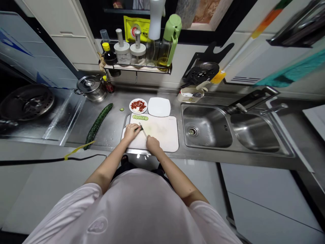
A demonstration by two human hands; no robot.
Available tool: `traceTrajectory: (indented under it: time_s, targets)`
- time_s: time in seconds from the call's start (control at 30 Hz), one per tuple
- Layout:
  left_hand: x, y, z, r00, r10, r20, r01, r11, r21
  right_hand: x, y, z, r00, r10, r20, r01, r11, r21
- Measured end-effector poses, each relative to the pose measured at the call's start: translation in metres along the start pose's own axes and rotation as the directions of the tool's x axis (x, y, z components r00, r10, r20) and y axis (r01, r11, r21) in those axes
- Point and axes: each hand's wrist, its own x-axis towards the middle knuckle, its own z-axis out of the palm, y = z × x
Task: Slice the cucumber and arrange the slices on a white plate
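On the white cutting board [165,135], my left hand [131,132] is closed over a short piece of cucumber [138,128], which its fingers mostly hide. My right hand [153,145] grips the handle of a kitchen knife [144,131]; the blade points away from me, with its tip beside the cucumber piece. A row of cucumber slices [140,117] lies along the board's far left edge. Behind the board stand a white plate of chopped red pieces [138,106] and a square white plate [159,107]. To the left lies a long whole cucumber [98,124].
A lidded steel pot [91,88] and a small red bottle [108,85] stand at the back left, near a wok [26,101]. The double sink [207,125] is on the right. Above the counter, a wall rack [142,68] holds jars and bottles. A cucumber end [122,109] lies on the counter.
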Motion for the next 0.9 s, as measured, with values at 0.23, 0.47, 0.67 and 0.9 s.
traceTrajectory:
  time_s: [0.23,0.47,0.67,0.9]
  targets:
    - [-0.001,0.001,-0.002,1.0,0.014,0.004,-0.014,1.0,-0.005,-0.019,0.013,0.011,1.0,-0.001,-0.01,0.001,1.0,-0.031]
    - [0.0,0.007,-0.006,1.0,-0.007,0.015,0.007,1.0,0.025,-0.028,0.022,0.006,1.0,-0.012,0.007,0.012,1.0,-0.014]
    - [0.001,0.012,-0.009,0.999,-0.039,0.032,0.037,0.998,0.049,-0.036,0.03,-0.002,1.0,-0.007,0.003,0.007,1.0,0.002]
    - [0.001,0.014,-0.011,0.999,-0.038,0.025,0.037,0.999,0.034,-0.043,0.04,-0.008,0.997,0.031,-0.077,-0.03,1.0,0.005]
